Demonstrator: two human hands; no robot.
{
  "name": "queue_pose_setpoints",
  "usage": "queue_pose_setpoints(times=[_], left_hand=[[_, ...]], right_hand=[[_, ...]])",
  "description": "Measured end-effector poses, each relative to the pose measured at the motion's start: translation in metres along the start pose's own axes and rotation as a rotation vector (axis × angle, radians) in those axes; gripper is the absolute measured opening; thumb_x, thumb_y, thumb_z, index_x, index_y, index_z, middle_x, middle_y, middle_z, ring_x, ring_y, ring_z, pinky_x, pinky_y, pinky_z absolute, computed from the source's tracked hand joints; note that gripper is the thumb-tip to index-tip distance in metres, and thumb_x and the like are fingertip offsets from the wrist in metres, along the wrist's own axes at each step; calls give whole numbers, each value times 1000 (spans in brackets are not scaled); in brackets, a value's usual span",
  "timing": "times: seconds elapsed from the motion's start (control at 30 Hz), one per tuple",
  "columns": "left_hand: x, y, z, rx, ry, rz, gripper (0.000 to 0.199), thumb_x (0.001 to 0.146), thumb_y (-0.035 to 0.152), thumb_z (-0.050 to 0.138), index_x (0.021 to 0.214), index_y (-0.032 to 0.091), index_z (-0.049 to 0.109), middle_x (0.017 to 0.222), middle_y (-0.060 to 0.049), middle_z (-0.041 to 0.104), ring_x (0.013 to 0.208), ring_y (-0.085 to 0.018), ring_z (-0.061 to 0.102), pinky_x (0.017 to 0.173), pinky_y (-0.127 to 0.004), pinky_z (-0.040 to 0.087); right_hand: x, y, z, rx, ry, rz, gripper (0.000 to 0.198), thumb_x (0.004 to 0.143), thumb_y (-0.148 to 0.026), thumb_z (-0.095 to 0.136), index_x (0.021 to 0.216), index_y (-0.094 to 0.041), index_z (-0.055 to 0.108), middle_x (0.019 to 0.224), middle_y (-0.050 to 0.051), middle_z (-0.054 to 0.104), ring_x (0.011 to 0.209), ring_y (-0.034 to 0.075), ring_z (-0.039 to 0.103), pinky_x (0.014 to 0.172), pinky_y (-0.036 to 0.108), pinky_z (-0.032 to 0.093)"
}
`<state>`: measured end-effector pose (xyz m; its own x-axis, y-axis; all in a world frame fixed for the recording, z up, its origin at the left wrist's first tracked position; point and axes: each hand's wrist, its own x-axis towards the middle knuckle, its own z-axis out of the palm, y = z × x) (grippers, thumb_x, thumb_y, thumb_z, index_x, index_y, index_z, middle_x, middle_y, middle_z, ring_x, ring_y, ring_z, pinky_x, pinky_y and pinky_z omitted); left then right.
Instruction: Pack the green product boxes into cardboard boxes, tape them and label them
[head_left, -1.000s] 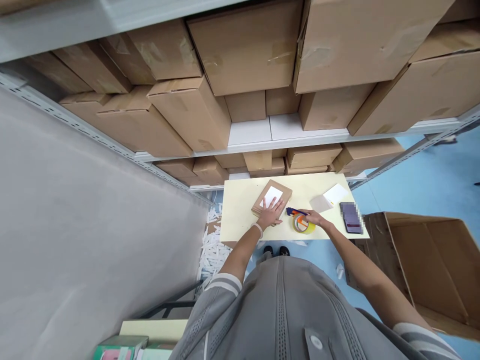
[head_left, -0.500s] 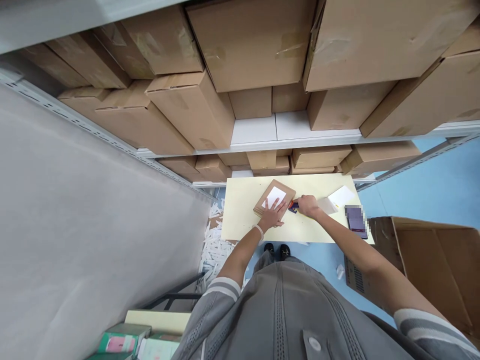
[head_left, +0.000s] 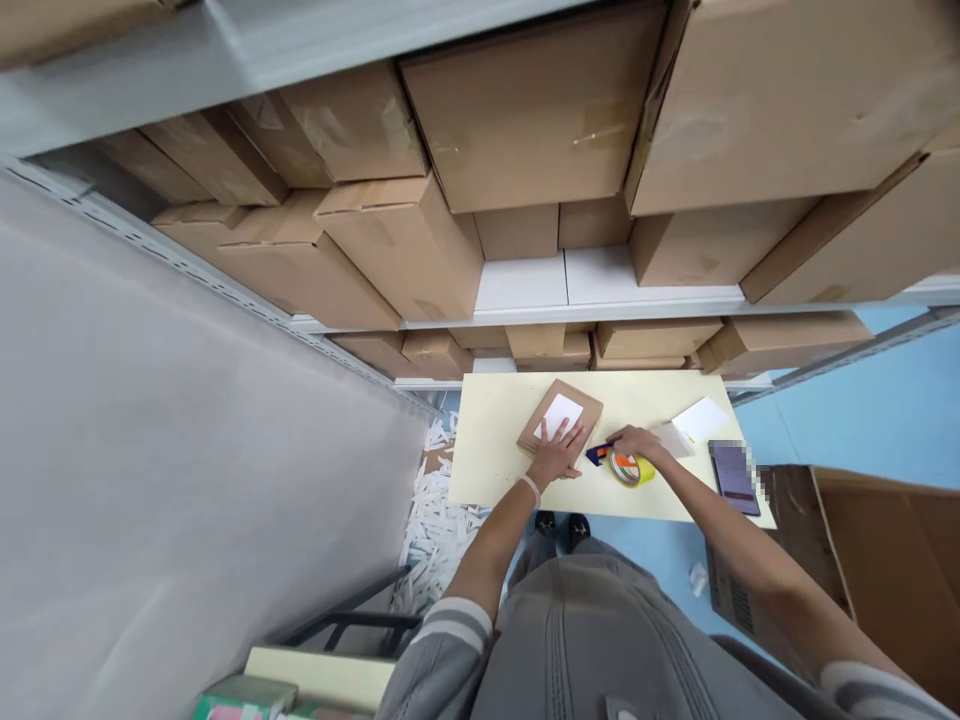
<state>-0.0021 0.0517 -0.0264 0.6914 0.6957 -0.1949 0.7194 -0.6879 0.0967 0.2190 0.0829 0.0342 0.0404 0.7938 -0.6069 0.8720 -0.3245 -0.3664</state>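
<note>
A small brown cardboard box (head_left: 587, 408) with a white label (head_left: 559, 413) lies slantwise on the pale yellow table (head_left: 487, 480). My left hand (head_left: 556, 454) rests on the box and label, fingers spread flat. Just right of the box, my right hand (head_left: 636, 441) is closed on a tape dispenser (head_left: 599, 454) with a dark blue and orange head. Its roll of yellow tape (head_left: 643, 471) hangs below my fingers, over the tabletop. The dispenser is apart from the box.
White paper pieces (head_left: 701, 419) and a phone (head_left: 734, 477) lie at the table's right end. Shelves of cardboard boxes (head_left: 525, 110) stand behind. A large open carton (head_left: 885, 560) is on the right floor, shredded paper (head_left: 435, 530) on the left.
My right hand has turned the tape dispenser and drawn it away from the box's right edge, so the yellow roll now shows. My left hand stays on the box. The view has tilted slightly.
</note>
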Motion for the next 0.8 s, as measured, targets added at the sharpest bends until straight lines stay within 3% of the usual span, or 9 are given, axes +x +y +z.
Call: queue_pose_setpoints(times=[0.13, 0.23, 0.33, 0.47, 0.63, 0.73, 0.8], left_hand=[[2, -1, 1, -33, -5, -5, 102, 81, 58, 66, 159, 23, 10, 166, -11, 9, 152, -38, -1, 114, -75, 5], [2, -1, 0, -44, 1, 1, 103, 80, 57, 67, 159, 22, 9, 166, -12, 9, 152, -38, -2, 114, -74, 4], [1, 0, -1, -44, -3, 2, 103, 81, 57, 65, 159, 21, 8, 165, -12, 11, 152, -38, -3, 114, -75, 2], [0, 1, 0, -39, 12, -1, 102, 82, 55, 65, 159, 20, 8, 165, -12, 9, 153, -37, -3, 114, -74, 0], [-1, 3, 2, -48, 14, -6, 105, 80, 58, 66, 159, 19, 8, 165, -13, 8, 152, -37, -4, 114, -74, -2], [3, 0, -3, -124, -42, 14, 108, 79, 68, 60, 159, 19, 6, 166, -13, 7, 152, -37, -6, 113, -74, -2], [6, -7, -9, -216, -87, 6, 103, 82, 71, 52, 159, 20, 5, 166, -12, 6, 153, -35, -5, 116, -71, 1]], right_hand=[[-11, 35, -1, -75, 27, 41, 48, 72, -30, 68, 119, -33, 72, 103, 8, 74, 99, 33, 68, 81, 39, 51], [-28, 58, 31, -118, 241, 52, 67, 86, -42, 55, 150, -31, 42, 113, 13, 65, 98, 31, 66, 81, 39, 51], [-44, 80, 76, -209, 394, -15, 67, 91, -34, 47, 156, -27, 30, 124, 16, 54, 108, 31, 60, 88, 41, 49], [-54, 98, 122, -341, 356, -69, 72, 85, -15, 50, 154, -26, 35, 124, 17, 51, 122, 33, 50, 103, 45, 39], [-61, 87, 143, -359, 301, 56, 70, 80, -11, 48, 147, -32, 47, 130, 16, 54, 129, 35, 46, 108, 50, 31], [-59, 60, 134, -281, 391, 139, 58, 86, -20, 47, 143, -26, 51, 138, 19, 51, 130, 37, 46, 109, 53, 27], [-53, 40, 120, -105, 404, 109, 59, 91, -32, 45, 148, -19, 43, 146, 21, 43, 134, 37, 43, 111, 50, 28]])
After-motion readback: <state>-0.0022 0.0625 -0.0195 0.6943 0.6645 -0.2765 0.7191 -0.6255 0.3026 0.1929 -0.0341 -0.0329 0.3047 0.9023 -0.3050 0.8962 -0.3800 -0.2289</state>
